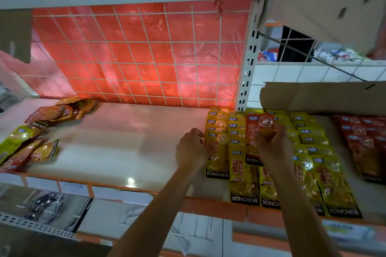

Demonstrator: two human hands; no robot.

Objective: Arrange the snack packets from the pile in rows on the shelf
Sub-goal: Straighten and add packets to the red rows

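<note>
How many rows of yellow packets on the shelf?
5, side by side: first row by the left hand, then second, third, fourth, fifth rightward. Right arm may hide more.

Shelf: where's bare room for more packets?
Bare: wide stretch of shelf between the loose pile at left and the yellow rows, back to the mesh panel; narrow strip between yellow rows and red rows. Crowded: yellow rows, where the left hand touches them and the right hand holds an orange packet.

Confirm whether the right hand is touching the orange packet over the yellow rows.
Touching. The head view shows the right hand gripping the orange packet by its lower half, fingers curled round it, over the yellow rows.
</note>
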